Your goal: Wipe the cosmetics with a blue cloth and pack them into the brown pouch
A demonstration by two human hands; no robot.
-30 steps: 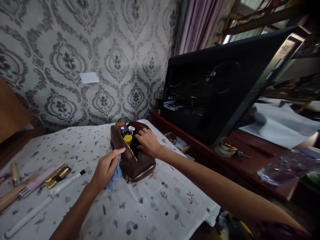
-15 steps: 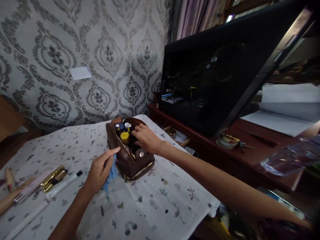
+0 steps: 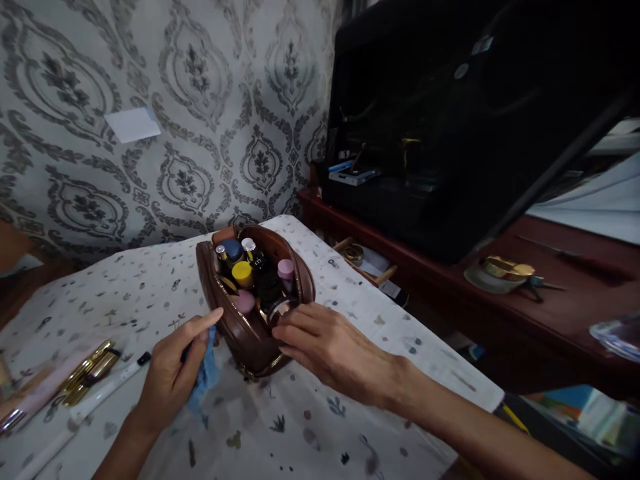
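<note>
A brown leather pouch (image 3: 225,320) with a gold zip lies unzipped on the patterned cloth. Inside it are a yellow-lidded jar (image 3: 243,274), a pink-capped bottle (image 3: 285,271), a pink sponge (image 3: 244,301) and dark bottles. My right hand (image 3: 330,343) is closed at the pouch's near right edge, fingertips curled over the rim beside a round, metal-edged item (image 3: 280,310). What lies under those fingers is partly hidden. My left hand (image 3: 175,360) pinches a crumpled blue cloth (image 3: 205,377), its index finger stretched to the pouch's left side.
To the left lie a gold tube (image 3: 93,373), a white pen (image 3: 110,393) and a pink stick (image 3: 55,387). Beyond the table, a dark red desk (image 3: 425,300) carries a large black screen (image 3: 450,147). An open drawer (image 3: 367,267) juts out between them.
My right hand has come out of the pouch's interior to its near right edge, uncovering more contents. My left hand still holds the blue cloth beside the pouch. The view has shifted closer.
</note>
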